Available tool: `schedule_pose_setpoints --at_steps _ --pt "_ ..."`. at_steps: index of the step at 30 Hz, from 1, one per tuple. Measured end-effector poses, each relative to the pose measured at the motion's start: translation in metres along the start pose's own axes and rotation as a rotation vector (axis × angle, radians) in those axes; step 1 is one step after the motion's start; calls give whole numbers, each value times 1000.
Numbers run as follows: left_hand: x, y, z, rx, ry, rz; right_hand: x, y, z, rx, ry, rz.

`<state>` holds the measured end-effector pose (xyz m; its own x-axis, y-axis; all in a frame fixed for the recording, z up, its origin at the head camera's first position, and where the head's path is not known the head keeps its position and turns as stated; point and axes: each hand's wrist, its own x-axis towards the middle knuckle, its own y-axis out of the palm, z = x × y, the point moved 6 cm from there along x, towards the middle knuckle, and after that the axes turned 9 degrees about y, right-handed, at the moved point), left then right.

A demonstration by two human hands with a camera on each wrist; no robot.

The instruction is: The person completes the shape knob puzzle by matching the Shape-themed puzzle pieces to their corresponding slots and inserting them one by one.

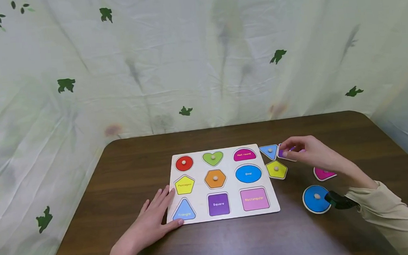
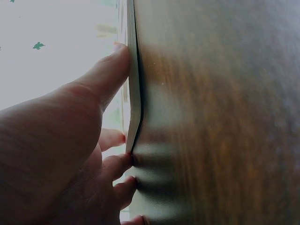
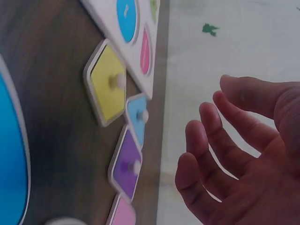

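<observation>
Brown wood-look table (image 1: 139,163) in front of me, and on the left the person's left hand (image 1: 156,213) is spread loose, thumb and fingers against the near-left corner of a white puzzle board (image 1: 231,181). Red circle (image 1: 184,163), green heart (image 1: 213,158) and orange hexagon (image 1: 215,179) sit in it, and off its right edge lie a blue triangle (image 1: 269,151) and yellow pentagon (image 1: 277,170), then a purple piece (image 3: 124,161) with the right hand (image 1: 308,151) kinda hovering by it, fingers loosely bent, gripping nothing, then a rounded blue piece (image 1: 313,199) and a magenta one (image 1: 323,174).
</observation>
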<state>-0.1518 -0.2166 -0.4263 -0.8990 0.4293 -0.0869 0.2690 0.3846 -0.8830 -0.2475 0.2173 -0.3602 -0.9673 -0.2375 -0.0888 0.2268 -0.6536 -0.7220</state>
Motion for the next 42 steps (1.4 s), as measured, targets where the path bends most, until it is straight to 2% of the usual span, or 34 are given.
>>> schedule_pose_setpoints --at_steps 14,21,27,33,42 --pt "1 1 1 -3 0 6 -20 -27 -46 -16 10 55" --pt "2 2 2 6 -9 9 -29 -34 -75 -58 65 111" --pt "1 1 1 6 -1 4 -34 -35 -93 -84 79 157" --pt "2 1 1 15 2 5 -34 -31 -103 -64 91 201" --pt "1 1 1 5 32 -8 -35 -29 -116 -69 99 212"
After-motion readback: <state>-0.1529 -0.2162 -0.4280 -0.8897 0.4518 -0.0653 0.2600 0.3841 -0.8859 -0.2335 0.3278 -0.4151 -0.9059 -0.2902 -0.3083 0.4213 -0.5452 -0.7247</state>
